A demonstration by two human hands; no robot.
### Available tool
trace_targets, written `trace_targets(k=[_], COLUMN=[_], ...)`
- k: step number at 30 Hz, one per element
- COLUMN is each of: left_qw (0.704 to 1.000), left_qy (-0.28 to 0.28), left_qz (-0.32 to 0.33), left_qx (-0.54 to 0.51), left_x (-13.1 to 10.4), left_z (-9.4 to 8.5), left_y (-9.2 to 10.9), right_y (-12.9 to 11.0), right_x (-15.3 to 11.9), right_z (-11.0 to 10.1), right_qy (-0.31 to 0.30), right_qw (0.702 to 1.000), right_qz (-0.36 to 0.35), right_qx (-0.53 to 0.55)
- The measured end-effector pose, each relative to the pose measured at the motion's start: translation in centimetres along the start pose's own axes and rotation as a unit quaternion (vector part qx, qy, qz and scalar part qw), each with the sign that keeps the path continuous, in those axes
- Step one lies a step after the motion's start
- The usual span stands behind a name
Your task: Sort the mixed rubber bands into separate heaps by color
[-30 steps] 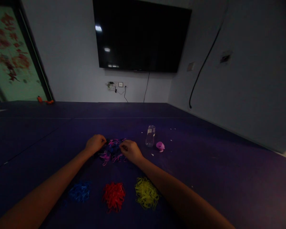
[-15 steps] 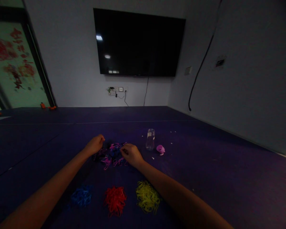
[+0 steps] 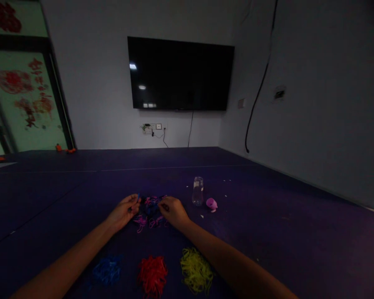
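A loose pile of mixed pink, purple and dark blue rubber bands (image 3: 152, 223) lies on the dark purple surface between my hands. At its left edge, my left hand (image 3: 124, 211) is closed in a pinch, with a bit of blue rubber band (image 3: 139, 195) sticking up from the fingertips. My right hand (image 3: 175, 212) reaches into the pile's right side, thumb and fingers pinched together; what they grip is too dark to make out. Nearer to me lie three sorted heaps: blue bands (image 3: 107, 270), red bands (image 3: 153, 275) and yellow bands (image 3: 197, 270).
A clear bottle (image 3: 198, 192) stands upright beyond my right hand. Beside it sits a small pink cup-like piece (image 3: 211, 204), with white scraps scattered around. A television (image 3: 180, 74) hangs on the far wall, and a black cable (image 3: 258, 99) runs down the right wall.
My left hand has turned, and a blue band now shows at its fingertips. My right hand stays at the pile. The whole view has shifted, so things sit lower in the picture.
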State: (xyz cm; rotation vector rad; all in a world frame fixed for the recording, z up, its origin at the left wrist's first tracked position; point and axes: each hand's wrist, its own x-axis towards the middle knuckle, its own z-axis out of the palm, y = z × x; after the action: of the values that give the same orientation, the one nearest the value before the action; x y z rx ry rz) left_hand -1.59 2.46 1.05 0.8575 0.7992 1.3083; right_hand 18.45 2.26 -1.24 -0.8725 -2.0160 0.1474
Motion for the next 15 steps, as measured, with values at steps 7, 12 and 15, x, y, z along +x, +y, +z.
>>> trace_targets(k=[7,12,15], left_qw=[0.994,0.984,0.986], left_qy=[-0.009,-0.005,-0.008], left_qz=[-0.038,-0.093,-0.104], left_qx=[-0.104,-0.149,-0.13], left_x=[-0.88,-0.99,-0.96], left_z=[0.23,0.53,0.66], left_y=[-0.04,-0.35,-0.51], right_y=[-0.12,-0.25,-0.19], right_x=[0.11,0.32,0.21], right_z=[-0.3,-0.51,-0.35], right_qy=[0.052,0.099,0.098], right_qw=[0.997,0.987,0.985], right_qz=[0.016,0.067,0.076], right_qx=[0.05,0.108,0.123])
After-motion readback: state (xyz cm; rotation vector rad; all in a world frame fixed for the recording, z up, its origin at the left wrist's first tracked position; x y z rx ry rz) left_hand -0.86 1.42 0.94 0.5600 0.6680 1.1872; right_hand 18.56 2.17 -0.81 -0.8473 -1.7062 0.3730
